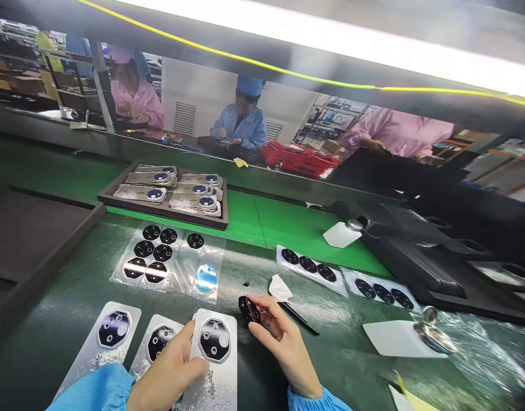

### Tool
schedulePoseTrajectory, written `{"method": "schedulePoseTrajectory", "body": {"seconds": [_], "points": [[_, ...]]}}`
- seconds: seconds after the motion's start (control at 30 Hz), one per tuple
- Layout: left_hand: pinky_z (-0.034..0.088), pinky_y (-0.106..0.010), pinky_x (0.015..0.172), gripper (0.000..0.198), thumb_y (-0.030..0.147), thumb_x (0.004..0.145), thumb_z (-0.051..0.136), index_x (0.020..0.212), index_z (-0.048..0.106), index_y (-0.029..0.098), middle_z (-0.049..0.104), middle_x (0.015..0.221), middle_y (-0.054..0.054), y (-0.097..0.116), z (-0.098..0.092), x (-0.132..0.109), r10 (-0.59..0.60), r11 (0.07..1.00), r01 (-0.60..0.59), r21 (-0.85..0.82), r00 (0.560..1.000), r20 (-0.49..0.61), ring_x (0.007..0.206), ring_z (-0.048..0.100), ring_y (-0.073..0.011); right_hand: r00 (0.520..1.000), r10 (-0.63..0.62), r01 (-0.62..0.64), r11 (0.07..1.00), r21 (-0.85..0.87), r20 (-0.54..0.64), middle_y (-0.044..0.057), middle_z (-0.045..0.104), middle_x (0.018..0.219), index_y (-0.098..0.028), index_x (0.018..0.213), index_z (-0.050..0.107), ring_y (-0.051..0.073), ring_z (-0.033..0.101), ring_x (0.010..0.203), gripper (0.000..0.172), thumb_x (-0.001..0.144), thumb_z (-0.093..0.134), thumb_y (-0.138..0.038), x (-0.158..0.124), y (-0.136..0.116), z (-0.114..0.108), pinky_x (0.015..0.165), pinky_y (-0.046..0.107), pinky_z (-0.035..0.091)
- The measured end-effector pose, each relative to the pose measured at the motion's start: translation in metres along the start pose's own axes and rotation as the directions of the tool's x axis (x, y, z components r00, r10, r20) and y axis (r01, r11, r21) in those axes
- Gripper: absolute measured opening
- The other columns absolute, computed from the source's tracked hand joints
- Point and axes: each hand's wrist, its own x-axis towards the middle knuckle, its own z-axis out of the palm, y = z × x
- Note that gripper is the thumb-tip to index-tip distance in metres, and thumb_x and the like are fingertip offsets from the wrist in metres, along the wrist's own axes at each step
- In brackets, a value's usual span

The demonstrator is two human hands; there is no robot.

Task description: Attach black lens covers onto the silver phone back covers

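My left hand (165, 368) is closed around the edge of a silver phone back cover (223, 377), its thumb on the face below an octagonal camera area. Between thumb and fingers, my right hand (283, 345) pinches a black octagonal camera lens cover (247, 309), tilted and just right of that cover. Two more silver back covers, a far-left one (87, 357) and one partly behind my left hand (147, 355), lie on the green mat. Beyond them, clear sheets (176, 282) carry several black lens covers and one blue-filmed disc (206, 278).
A dark tray (163, 216) holds several stacked back covers. Two strips (311, 277) (380, 302) carry more lens covers. A white wipe (280, 288), a black pen-like tool (303, 319), two white pump bottles (401, 338) (341, 235) and crumpled plastic (489, 348) lie rightward. Co-workers sit behind.
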Motion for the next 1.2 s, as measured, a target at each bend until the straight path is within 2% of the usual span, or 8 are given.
{"method": "schedulePoseTrajectory", "body": {"seconds": [0.2, 0.67, 0.8, 0.97, 1.2], "points": [[0.043, -0.034, 0.098, 0.062, 0.012, 0.075, 0.057, 0.136, 0.050, 0.019, 0.064, 0.126, -0.007, -0.0008, 0.0003, -0.0002, 0.016, 1.000, -0.016, -0.020, 1.000, 0.003, 0.122, 0.055, -0.0260, 1.000, -0.009, 0.009, 1.000, -0.012, -0.007, 0.007, 0.061, 0.110, -0.025, 0.113, 0.068, 0.022, 0.061, 0.097, 0.035, 0.082, 0.072, -0.040, 0.0004, -0.0008, -0.0001, 0.085, 0.031, 0.052], [0.040, -0.039, 0.105, 0.063, 0.013, 0.077, 0.058, 0.138, 0.050, 0.023, 0.065, 0.125, -0.007, -0.0025, -0.0002, 0.0011, 0.033, 0.999, -0.033, -0.021, 0.999, 0.017, 0.122, 0.055, -0.0263, 0.999, -0.038, 0.038, 0.998, -0.043, 0.006, 0.007, 0.061, 0.109, -0.025, 0.111, 0.068, 0.025, 0.060, 0.100, 0.035, 0.081, 0.071, -0.045, 0.0013, -0.0048, -0.0003, 0.083, 0.033, 0.053], [0.042, -0.036, 0.101, 0.064, 0.013, 0.077, 0.058, 0.140, 0.047, 0.021, 0.065, 0.124, -0.007, -0.0018, -0.0010, 0.0003, 0.001, 1.000, -0.001, -0.007, 1.000, 0.012, 0.121, 0.057, -0.0256, 1.000, -0.029, 0.029, 0.999, -0.040, 0.010, 0.007, 0.061, 0.109, -0.026, 0.109, 0.069, 0.025, 0.060, 0.099, 0.036, 0.081, 0.071, -0.048, 0.0017, -0.0049, 0.0000, 0.082, 0.033, 0.053], [0.045, -0.032, 0.090, 0.057, 0.012, 0.076, 0.056, 0.132, 0.053, 0.019, 0.067, 0.119, -0.006, -0.0011, -0.0013, 0.0012, 0.028, 0.999, -0.029, 0.014, 0.998, 0.047, 0.115, 0.059, -0.0251, 1.000, -0.019, 0.020, 0.998, -0.055, 0.016, 0.007, 0.060, 0.108, -0.024, 0.111, 0.069, 0.024, 0.059, 0.098, 0.038, 0.081, 0.070, -0.048, 0.0014, -0.0032, -0.0007, 0.081, 0.032, 0.053], [0.045, -0.030, 0.085, 0.050, 0.013, 0.074, 0.056, 0.124, 0.057, 0.019, 0.067, 0.114, -0.005, -0.0001, -0.0010, 0.0012, 0.003, 1.000, -0.004, 0.022, 0.999, 0.032, 0.108, 0.060, -0.0238, 0.999, -0.026, 0.028, 0.998, -0.058, 0.025, 0.007, 0.060, 0.110, -0.025, 0.112, 0.068, 0.024, 0.059, 0.100, 0.036, 0.082, 0.070, -0.045, 0.0016, -0.0020, -0.0009, 0.084, 0.033, 0.053]]}}
